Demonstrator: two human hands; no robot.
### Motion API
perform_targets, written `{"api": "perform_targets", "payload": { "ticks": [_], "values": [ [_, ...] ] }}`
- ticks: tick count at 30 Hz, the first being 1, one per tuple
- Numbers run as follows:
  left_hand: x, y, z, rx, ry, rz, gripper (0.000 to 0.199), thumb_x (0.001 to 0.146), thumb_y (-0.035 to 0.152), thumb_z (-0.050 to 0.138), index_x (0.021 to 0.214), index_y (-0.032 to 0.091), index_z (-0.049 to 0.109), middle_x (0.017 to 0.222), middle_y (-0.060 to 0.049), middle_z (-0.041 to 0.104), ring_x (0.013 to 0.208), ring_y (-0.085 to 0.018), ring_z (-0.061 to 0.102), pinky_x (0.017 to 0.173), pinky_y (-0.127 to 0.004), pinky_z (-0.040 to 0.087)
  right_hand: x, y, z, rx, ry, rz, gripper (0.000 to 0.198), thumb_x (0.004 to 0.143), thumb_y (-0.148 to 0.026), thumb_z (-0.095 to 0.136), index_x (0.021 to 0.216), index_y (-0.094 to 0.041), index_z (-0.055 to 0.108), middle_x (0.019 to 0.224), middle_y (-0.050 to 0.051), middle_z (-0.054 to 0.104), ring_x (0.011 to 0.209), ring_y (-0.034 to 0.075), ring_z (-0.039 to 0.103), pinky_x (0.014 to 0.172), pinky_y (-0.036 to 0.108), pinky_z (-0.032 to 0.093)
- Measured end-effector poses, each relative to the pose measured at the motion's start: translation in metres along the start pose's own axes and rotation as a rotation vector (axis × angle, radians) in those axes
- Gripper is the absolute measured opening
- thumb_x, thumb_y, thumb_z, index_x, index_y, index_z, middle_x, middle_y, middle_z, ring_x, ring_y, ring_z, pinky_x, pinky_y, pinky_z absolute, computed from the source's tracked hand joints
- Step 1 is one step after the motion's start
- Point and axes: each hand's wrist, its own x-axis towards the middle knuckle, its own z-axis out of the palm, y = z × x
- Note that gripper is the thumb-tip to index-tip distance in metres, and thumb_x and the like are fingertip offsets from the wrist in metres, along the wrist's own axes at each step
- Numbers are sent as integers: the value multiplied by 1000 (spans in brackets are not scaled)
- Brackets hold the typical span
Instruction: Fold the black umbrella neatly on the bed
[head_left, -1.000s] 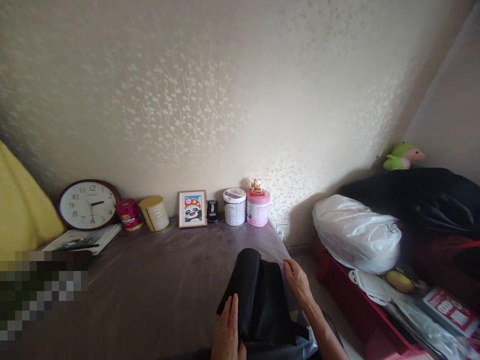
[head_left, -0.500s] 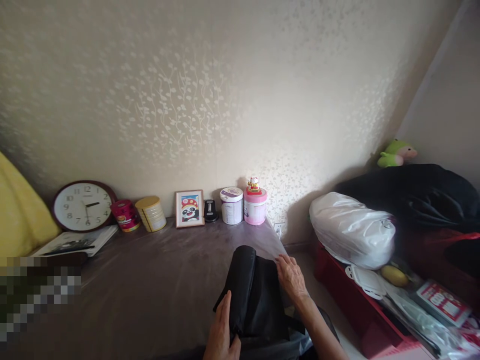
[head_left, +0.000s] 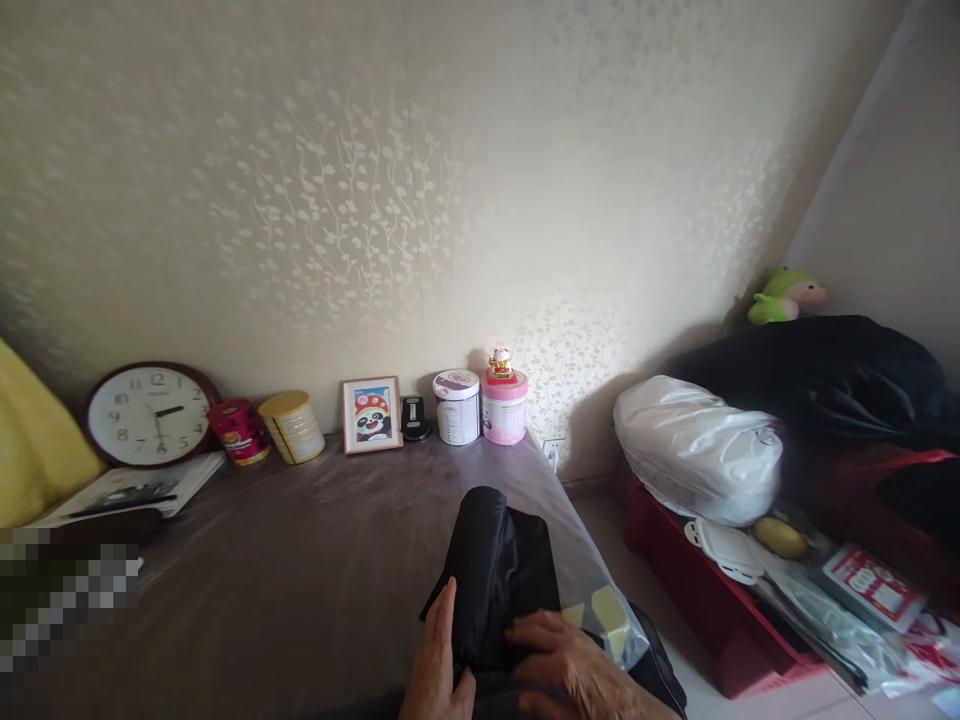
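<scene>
A black fabric bundle (head_left: 487, 570), folded or rolled thick along its left side, lies near the front right of the covered table. Against its left edge rests my left hand (head_left: 435, 660), fingers along the side and thumb at the near end, gripping it. My right hand (head_left: 574, 665) is over the bundle's near right part, its fingers apart and slightly blurred; whether they press the fabric I cannot tell. Just beyond that hand sits a clear plastic bag with yellow blocks (head_left: 611, 615) at the table's right edge.
Along the wall stand a clock (head_left: 150, 415), a red can (head_left: 238, 432), a yellow can (head_left: 292, 428), a framed panda picture (head_left: 372, 415) and two lidded tubs (head_left: 457, 410). Right of the table (head_left: 300, 560), a red bin (head_left: 675, 575) carries a white plastic bag (head_left: 697, 450) and other items.
My right hand has moved from the bundle's far right edge back toward me, over its near part. The plastic bag with yellow blocks now shows more. My left hand stays at the left side.
</scene>
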Motion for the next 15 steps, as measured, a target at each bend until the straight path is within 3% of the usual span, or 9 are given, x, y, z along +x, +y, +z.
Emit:
{"api": "perform_targets", "payload": {
  "ticks": [3, 7, 9, 11, 15],
  "values": [
    [-1, 0, 1, 11, -13, 0, 81, 68, 3, 38, 142, 16, 8, 150, -8, 17, 138, -19, 15, 112, -35, 19, -2, 2, -6, 162, 14, 68, 24, 89, -34, 45, 94, -35, 69, 99, -2, 70, 92, 15, 64, 81, 24, 50],
    [-1, 4, 0, 45, -35, -42, 79, 71, 4, 37, 143, 18, 6, 151, -8, 14, 138, -21, 16, 110, -35, 25, 17, 54, -6, 62, 362, 498, 27, 86, -32, 43, 99, -26, 66, 97, 3, 71, 87, 20, 66, 75, 29, 50],
    [0, 7, 0, 43, -33, -61, 79, 72, 5, 37, 143, 20, 6, 151, -7, 14, 138, -21, 16, 109, -36, 27, 26, 84, -1, -41, 503, 637, 27, 83, -30, 42, 95, -24, 66, 94, 6, 71, 84, 22, 67, 75, 32, 49],
    [0, 8, 0, 32, -10, -55, 79, 72, 4, 37, 143, 20, 6, 151, -8, 16, 138, -21, 17, 109, -37, 26, 34, 106, 5, -50, 573, 671, 26, 81, -29, 43, 90, -22, 66, 88, 7, 72, 78, 22, 67, 70, 31, 49],
    [-1, 10, 1, 29, 4, -38, 79, 71, 5, 38, 142, 18, 7, 150, -11, 17, 137, -23, 19, 109, -40, 25, 45, 119, 10, 176, 558, 755, 28, 80, -38, 43, 84, -22, 66, 65, 2, 68, 52, 17, 62, 44, 24, 44]
  ]
}}
